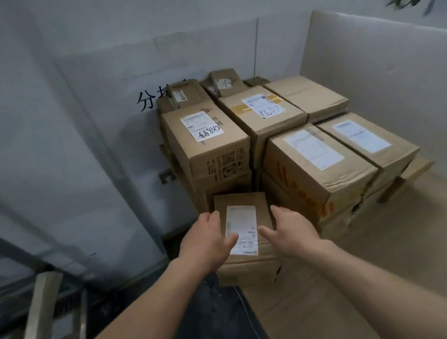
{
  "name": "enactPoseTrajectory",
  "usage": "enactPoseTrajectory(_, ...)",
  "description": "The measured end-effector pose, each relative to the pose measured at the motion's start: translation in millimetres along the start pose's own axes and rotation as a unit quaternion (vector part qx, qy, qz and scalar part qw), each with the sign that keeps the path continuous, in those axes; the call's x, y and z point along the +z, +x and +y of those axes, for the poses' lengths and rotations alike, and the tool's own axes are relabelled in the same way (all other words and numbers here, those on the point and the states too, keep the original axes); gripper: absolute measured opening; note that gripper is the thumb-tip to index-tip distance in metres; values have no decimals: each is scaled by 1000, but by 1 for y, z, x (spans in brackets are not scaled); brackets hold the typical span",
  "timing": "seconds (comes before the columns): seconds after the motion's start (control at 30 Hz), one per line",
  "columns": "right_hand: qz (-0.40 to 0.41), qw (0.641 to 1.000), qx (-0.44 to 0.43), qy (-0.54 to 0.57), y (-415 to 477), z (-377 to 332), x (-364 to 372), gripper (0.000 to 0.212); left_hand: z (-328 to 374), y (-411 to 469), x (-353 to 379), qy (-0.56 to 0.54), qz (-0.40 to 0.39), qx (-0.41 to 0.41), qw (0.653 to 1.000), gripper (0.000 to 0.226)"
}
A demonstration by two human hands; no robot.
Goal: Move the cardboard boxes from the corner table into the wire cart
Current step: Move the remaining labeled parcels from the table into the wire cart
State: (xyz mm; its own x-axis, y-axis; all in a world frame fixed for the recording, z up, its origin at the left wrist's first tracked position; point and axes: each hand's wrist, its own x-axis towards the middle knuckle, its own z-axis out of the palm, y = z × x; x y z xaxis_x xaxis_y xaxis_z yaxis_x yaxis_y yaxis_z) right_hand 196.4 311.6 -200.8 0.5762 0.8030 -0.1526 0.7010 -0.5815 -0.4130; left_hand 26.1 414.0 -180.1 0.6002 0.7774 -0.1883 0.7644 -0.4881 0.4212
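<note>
Left hand (209, 240), right hand (292, 227) — fingers spread (no grip) — either side of small box (262, 209).

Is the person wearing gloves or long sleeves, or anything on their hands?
No gloves. The left hand and right hand are bare, and so are the left forearm and right forearm; no sleeve reaches into view. No watch, ring or bracelet shows.

- Small brown cardboard box with white label (265, 264) sits at the near left edge of the pale wooden table (366, 278).
- Left hand (207, 240) on the box's left side, thumb on the label.
- Right hand (292, 228) at its right side, fingers straight.
- Stacked brown cardboard boxes (312, 160) just behind, in the far corner.
</note>
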Motion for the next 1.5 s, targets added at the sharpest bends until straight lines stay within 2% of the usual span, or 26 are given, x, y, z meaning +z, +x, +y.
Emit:
enactPoseTrajectory(0.17, -56, 996, 8, 67, 20, 13, 21, 54, -1, 17, 20, -14, -32, -49, 998, 68)
enactPoseTrajectory(0.37, -105, 982, 51, 150, 28, 21, 31, 61, 1, 18, 37, -69, -70, -108, 989, 52)
enactPoseTrajectory(0.67, -135, 969, 70, 194, 23, 32, 29, 50, 4, 13, 48, -161, -68, -166, 970, 65)
enactPoseTrajectory(0.83, -140, 966, 82, 200, 9, 28, 31, 62, 6, 4, 52, -171, -73, -178, 966, 67)
enactPoseTrajectory(0.93, -138, 968, 73, 197, -6, 22, 29, 61, 0, -11, 51, -175, -65, -176, 967, 70)
enactPoseTrajectory(1.03, -125, 974, 60, 180, -24, 8, 27, 64, -11, -29, 45, -184, -47, -168, 967, 71)
enactPoseTrajectory(1.23, -102, 978, -6, 182, -66, -45, 27, 55, -54, -85, 11, -220, 25, -158, 962, 66)
enactPoseTrajectory(1.5, -88, 972, -141, 164, -134, -173, 37, 54, -132, -206, -71, -245, 161, -188, 937, 64)
